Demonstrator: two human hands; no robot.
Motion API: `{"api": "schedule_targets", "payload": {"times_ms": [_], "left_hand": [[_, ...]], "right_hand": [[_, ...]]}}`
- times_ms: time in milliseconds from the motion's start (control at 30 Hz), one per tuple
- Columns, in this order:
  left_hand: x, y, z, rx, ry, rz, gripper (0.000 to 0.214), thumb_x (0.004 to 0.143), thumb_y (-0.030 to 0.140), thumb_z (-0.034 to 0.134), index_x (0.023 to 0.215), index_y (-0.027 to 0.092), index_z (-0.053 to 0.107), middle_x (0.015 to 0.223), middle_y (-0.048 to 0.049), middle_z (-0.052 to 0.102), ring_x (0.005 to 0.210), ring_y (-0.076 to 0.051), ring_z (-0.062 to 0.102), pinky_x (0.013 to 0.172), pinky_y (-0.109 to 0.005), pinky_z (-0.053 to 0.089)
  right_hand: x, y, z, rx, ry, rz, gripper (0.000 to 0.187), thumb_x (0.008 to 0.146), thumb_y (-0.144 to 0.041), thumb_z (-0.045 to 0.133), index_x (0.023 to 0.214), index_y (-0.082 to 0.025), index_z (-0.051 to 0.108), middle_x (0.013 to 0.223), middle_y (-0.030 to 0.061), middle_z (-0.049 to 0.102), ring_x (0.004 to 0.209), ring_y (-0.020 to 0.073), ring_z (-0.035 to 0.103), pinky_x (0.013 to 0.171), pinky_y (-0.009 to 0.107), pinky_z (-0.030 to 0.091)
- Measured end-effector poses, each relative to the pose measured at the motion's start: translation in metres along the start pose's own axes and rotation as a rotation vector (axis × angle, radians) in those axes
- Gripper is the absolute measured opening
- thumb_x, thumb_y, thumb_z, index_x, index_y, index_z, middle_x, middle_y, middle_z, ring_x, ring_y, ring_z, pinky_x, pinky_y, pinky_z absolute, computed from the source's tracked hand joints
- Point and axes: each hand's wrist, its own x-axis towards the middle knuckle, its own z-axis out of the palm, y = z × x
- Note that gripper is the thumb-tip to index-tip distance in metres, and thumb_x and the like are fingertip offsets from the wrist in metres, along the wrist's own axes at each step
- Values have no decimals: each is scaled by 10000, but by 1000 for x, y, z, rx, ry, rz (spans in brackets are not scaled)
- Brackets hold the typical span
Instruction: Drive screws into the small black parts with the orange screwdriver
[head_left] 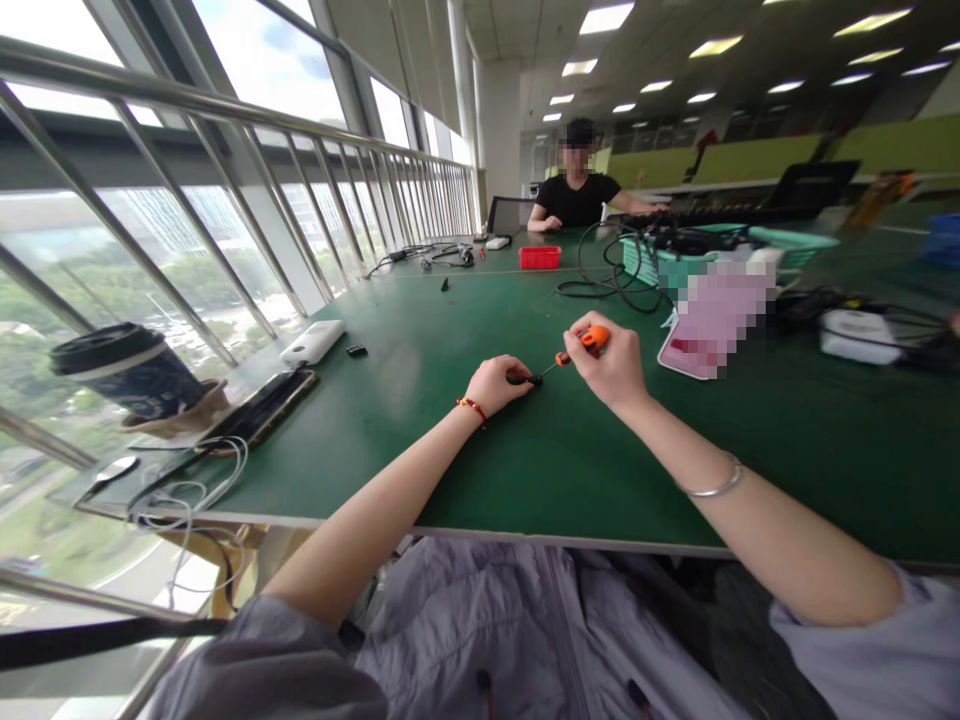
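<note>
My right hand is closed around the orange and black handle of a screwdriver. Its thin shaft slants down to the left, and the tip meets a small black part on the green table. Fingers of my left hand pinch that part against the tabletop; they hide much of it, so its exact kind cannot be made out. A second small black piece lies farther left, apart from both hands.
On the left stand a lidded cup, a phone, a white device and white cables. Ahead are a red box and a seated person. At right are a teal basket, black cables and a pink phone-like item.
</note>
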Motion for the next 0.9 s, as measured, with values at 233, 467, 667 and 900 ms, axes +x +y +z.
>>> {"api": "schedule_targets", "payload": {"times_ms": [233, 467, 667, 900], "left_hand": [[2, 1, 0, 1, 1, -9, 128, 696, 259, 654, 770, 157, 676, 786, -26, 694, 741, -149, 645, 730, -263, 530], [-1, 1, -1, -57, -7, 6, 126, 696, 266, 662, 762, 162, 688, 763, -21, 703, 724, -148, 647, 728, -265, 527], [-2, 1, -2, -94, -28, 20, 118, 686, 247, 672, 759, 156, 687, 766, -23, 709, 714, -146, 654, 738, -263, 536], [-2, 0, -1, -46, -24, 64, 119, 673, 193, 661, 781, 145, 679, 772, -25, 700, 728, -151, 655, 739, -265, 536]], "right_hand": [[2, 0, -1, 27, 90, -13, 279, 796, -402, 513, 604, -200, 526, 537, -12, 545, 517, 115, 495, 554, 229, 364], [3, 22, 11, -163, -272, -54, 161, 790, -227, 515, 875, -229, 651, 864, 23, 584, 743, 135, 575, 610, 214, 395], [-3, 32, 21, -388, -622, -22, 185, 786, -363, 558, 935, -295, 643, 917, 4, 525, 732, 127, 561, 562, 220, 350], [-3, 34, 22, -441, -670, -45, 159, 797, -343, 569, 917, -303, 665, 892, 6, 535, 768, 136, 557, 545, 219, 316]]}}
